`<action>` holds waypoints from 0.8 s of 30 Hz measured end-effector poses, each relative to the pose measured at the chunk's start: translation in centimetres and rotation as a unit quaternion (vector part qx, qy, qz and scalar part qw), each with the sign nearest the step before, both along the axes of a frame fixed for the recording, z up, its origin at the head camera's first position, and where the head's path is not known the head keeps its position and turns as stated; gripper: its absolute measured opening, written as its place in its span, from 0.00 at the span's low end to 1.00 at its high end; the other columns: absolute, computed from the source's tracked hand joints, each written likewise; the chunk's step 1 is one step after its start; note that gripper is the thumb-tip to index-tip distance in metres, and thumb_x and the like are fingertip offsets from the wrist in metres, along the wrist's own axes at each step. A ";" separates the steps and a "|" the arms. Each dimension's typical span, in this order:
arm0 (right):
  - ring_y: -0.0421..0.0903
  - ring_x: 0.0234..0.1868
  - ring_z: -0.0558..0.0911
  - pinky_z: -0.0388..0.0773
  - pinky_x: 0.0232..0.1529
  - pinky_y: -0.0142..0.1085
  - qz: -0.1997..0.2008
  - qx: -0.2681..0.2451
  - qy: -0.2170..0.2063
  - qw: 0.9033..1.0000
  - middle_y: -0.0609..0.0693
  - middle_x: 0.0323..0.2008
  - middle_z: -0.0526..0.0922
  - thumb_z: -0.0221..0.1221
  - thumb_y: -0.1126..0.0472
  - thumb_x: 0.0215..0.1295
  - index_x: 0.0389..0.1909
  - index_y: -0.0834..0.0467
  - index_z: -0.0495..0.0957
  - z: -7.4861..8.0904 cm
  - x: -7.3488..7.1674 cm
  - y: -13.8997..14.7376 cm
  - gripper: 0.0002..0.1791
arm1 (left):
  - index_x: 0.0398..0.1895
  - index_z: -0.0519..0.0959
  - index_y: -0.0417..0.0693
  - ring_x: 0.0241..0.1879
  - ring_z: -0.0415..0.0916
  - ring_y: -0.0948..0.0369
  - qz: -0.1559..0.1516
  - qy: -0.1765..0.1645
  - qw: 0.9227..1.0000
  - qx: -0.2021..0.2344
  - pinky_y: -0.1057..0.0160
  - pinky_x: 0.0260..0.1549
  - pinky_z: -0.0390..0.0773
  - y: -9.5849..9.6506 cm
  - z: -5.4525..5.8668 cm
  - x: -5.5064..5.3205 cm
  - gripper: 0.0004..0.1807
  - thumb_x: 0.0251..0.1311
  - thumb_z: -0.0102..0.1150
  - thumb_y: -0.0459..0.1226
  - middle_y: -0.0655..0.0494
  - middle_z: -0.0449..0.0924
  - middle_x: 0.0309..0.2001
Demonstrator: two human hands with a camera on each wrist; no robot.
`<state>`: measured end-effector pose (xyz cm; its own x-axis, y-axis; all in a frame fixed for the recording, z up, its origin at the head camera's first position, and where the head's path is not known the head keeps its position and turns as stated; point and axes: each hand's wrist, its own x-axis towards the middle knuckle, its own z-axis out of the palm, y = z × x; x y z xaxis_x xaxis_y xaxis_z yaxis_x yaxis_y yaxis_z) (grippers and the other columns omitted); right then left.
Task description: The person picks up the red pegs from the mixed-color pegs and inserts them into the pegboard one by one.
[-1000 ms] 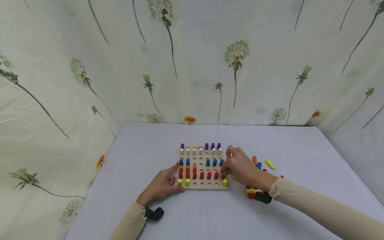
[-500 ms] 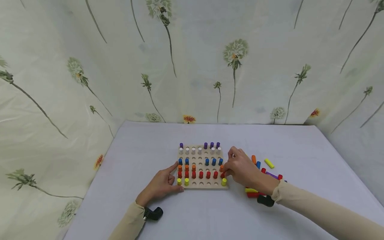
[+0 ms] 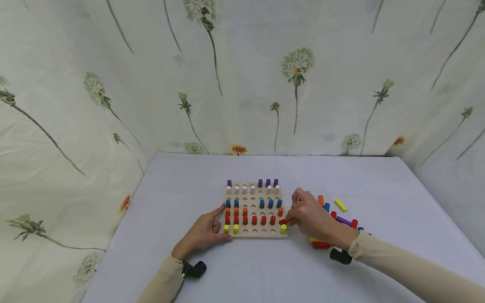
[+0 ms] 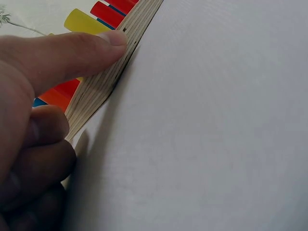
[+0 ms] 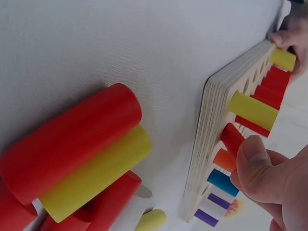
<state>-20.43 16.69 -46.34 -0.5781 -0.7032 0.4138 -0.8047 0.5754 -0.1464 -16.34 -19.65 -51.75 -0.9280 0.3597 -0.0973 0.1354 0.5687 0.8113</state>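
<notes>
Basically, R hand [image 3: 311, 216] pinches a red cylindrical peg [image 3: 283, 221], long axis tilted off vert., far end by the right edge of the pale plywood pegboard [image 3: 261, 236], L hand [image 3: 202, 231] touching opp. edge.

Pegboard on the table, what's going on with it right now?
A person's right hand pinches a red peg, tilted, at the right end of the pegboard's red row. The left hand touches the pegboard near its front left corner. The pegboard is only partly filled; loose pegs lie to its right.
</notes>
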 end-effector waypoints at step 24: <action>0.45 0.46 0.70 0.70 0.46 0.43 0.000 0.069 -0.048 0.996 0.37 0.24 0.83 0.82 0.61 0.51 0.31 0.47 0.94 0.6 -1.0 -2.5 0.09 | 0.85 0.56 0.42 0.19 0.57 0.67 -0.004 0.000 1.000 -0.003 0.67 0.25 0.60 -0.3 0.1 -0.1 0.57 0.58 0.80 0.45 0.66 0.63 0.17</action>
